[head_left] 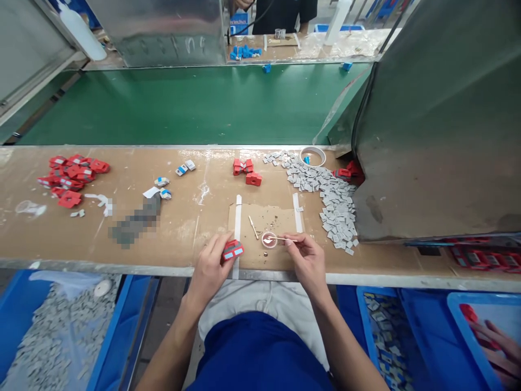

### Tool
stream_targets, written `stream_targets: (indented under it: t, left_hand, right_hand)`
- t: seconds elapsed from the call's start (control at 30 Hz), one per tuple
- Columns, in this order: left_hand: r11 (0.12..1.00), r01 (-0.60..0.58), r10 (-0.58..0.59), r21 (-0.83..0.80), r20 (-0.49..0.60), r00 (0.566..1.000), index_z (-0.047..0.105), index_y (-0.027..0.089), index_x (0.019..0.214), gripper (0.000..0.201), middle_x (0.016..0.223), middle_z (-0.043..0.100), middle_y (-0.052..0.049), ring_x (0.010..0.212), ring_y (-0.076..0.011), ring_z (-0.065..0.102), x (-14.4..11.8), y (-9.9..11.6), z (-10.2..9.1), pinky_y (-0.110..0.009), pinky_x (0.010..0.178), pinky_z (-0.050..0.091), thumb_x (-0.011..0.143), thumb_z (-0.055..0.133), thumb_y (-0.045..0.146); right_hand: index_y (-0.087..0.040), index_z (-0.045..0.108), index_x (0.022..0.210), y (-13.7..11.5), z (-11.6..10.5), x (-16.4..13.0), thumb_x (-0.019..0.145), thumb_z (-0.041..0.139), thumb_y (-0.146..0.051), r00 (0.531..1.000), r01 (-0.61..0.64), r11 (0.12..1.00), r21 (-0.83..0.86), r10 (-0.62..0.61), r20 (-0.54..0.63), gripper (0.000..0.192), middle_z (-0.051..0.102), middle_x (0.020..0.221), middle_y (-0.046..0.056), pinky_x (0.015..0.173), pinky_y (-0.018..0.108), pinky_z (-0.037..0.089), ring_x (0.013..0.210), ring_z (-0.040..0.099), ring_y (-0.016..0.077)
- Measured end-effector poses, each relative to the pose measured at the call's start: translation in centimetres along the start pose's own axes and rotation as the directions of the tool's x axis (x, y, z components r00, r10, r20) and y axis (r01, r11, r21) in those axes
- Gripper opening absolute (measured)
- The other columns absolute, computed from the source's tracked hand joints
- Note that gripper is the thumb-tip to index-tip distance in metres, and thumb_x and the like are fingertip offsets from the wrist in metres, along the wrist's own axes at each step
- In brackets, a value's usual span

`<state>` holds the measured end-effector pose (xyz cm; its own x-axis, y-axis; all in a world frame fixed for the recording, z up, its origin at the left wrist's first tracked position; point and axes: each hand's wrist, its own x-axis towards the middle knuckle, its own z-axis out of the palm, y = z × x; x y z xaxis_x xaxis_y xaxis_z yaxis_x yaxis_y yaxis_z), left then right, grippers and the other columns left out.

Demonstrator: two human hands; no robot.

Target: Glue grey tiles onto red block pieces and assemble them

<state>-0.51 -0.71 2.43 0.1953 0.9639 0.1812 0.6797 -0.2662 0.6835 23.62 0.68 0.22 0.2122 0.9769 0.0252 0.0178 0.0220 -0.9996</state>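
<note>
Fingers of left hand grip red part.

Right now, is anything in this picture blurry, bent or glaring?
Head view: a pixelated patch hides something on the workbench; straight edges bow toward the corners; the left hand, red part and right hand are sharp, evenly lit, with soft shadows.

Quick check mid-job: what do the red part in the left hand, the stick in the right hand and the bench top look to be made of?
Red part: looks like moulded plastic, matte red with pale panels on its face.
Stick in the right hand: thin and pale, probably wood or plastic; its tip sits over a small round dish.
Bench top: brown, dull, stained, likely fibreboard or cardboard sheet.
The left hand grips the part.
</note>
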Motion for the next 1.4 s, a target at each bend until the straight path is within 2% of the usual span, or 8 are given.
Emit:
stream_targets:
  t: [0.1,0.17,0.3,0.43,0.57,0.9,1.27,1.4]
  left_hand:
    - [0.994,-0.027,0.024,-0.102,-0.031,0.999,0.064,0.02,0.117,0.024,0.101,0.068,-0.007,0.091,-0.0211,0.068,0.0,0.7,0.7,-0.031,0.08,0.055,0.093,0.065,0.014]
    - [0.987,-0.057,0.053,-0.148,-0.033,0.998,0.066,0.02,0.109,0.017,0.096,0.065,-0.005,0.084,-0.0187,0.066,0.0,0.9,1.3,-0.028,0.074,0.054,0.092,0.067,0.015]
    - [0.978,-0.114,0.104,-0.177,-0.066,0.992,0.071,0.02,0.109,0.016,0.089,0.061,-0.003,0.078,-0.0165,0.063,0.0,0.5,2.4,-0.026,0.069,0.053,0.093,0.068,0.017]
    - [0.967,-0.124,0.111,-0.223,-0.072,0.991,0.072,0.02,0.112,0.019,0.097,0.068,-0.006,0.088,-0.0182,0.069,-0.1,-0.2,2.6,-0.027,0.077,0.056,0.094,0.069,0.016]
    - [0.963,-0.104,0.089,-0.25,-0.068,0.994,0.072,0.021,0.113,0.02,0.101,0.072,-0.007,0.09,-0.0188,0.071,-0.2,-0.3,2.4,-0.027,0.076,0.057,0.094,0.069,0.017]
    - [0.964,-0.103,0.089,-0.245,-0.07,0.994,0.072,0.021,0.113,0.021,0.099,0.073,-0.007,0.089,-0.0191,0.071,-0.3,-0.4,2.6,-0.028,0.078,0.058,0.093,0.069,0.016]
    - [0.964,-0.078,0.064,-0.253,-0.063,0.996,0.071,0.02,0.106,0.012,0.098,0.075,-0.008,0.088,-0.0199,0.07,-0.2,-0.2,2.4,-0.03,0.077,0.057,0.094,0.069,0.02]
    - [0.963,-0.04,0.029,-0.266,-0.046,0.999,0.072,0.02,0.105,0.012,0.095,0.076,-0.007,0.086,-0.0202,0.07,-0.2,-0.1,2.3,-0.03,0.076,0.056,0.093,0.071,0.023]
  right_hand:
    - [-0.022,0.07,0.086,-1.0,0.2,-0.4,0.09,0.075,-0.046,1.0,0.009,0.999,0.031,-0.008,-0.024,0.025,0.079,0.091,0.008,0.076,0.035,0.063,0.084,0.076,0.0221]
    - [-0.022,0.07,0.089,-2.0,0.3,-0.8,0.092,0.074,-0.041,0.998,0.049,0.999,0.021,-0.048,-0.038,0.02,0.079,0.091,0.008,0.075,0.033,0.063,0.083,0.076,0.0208]
    - [-0.024,0.071,0.099,-3.5,0.8,-2.0,0.096,0.069,-0.031,0.987,0.161,0.983,-0.087,-0.162,-0.01,0.008,0.08,0.092,0.007,0.075,0.032,0.064,0.083,0.078,0.0203]
    - [-0.024,0.072,0.1,-3.7,1.8,-2.6,0.097,0.066,-0.024,0.958,0.284,0.931,-0.229,-0.266,0.104,0.007,0.081,0.092,0.006,0.075,0.033,0.064,0.083,0.078,0.0209]
    - [-0.024,0.071,0.098,-3.6,2.7,-2.6,0.098,0.063,-0.021,0.94,0.334,0.905,-0.263,-0.299,0.165,0.008,0.081,0.09,0.005,0.071,0.03,0.063,0.08,0.079,0.0198]
    - [-0.025,0.07,0.098,-2.9,3.4,-2.7,0.096,0.064,-0.018,0.932,0.349,0.895,-0.276,-0.301,0.203,0.009,0.081,0.091,0.004,0.071,0.03,0.065,0.08,0.079,0.0199]
    - [-0.025,0.069,0.097,-3.0,3.8,-2.6,0.096,0.065,-0.018,0.929,0.358,0.891,-0.279,-0.309,0.203,0.008,0.081,0.089,0.003,0.07,0.029,0.064,0.079,0.079,0.0197]
    - [-0.024,0.07,0.097,-3.4,3.1,-2.5,0.097,0.064,-0.021,0.942,0.321,0.906,-0.277,-0.275,0.191,0.007,0.081,0.09,0.004,0.073,0.031,0.064,0.08,0.079,0.02]
